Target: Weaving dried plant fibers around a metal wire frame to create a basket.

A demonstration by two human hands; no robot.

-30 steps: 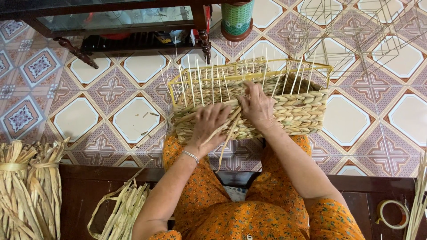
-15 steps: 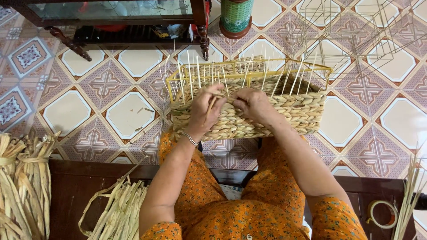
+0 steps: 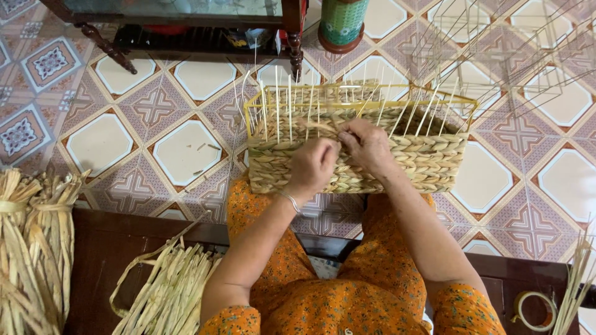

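2 hands meet at frame centre on the woven basket [image 3: 354,158]: left hand [image 3: 313,166] and right hand [image 3: 366,144], grips pinched together on a strand [image 3: 324,128]. Judging by the rows, pull it snug between the upright stakes [image 3: 292,108].

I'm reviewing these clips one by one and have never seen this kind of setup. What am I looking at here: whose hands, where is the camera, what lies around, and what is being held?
There is no machine here. A camera worn on a person's head looks straight down, so you see that person's own arms and lap in orange patterned clothing. There is only this one view.

Both hands work at the near wall of a rectangular woven basket standing on a patterned tiled floor. Its lower part is plaited straw; above it, thin upright stakes rise inside a yellow wire frame. The left hand presses on the weave, and the right hand pinches a straw strand at the top row.

Nearby lie bundles of dried straw on the left, empty wire frames at the upper right, a green cylinder and a roll of tape.
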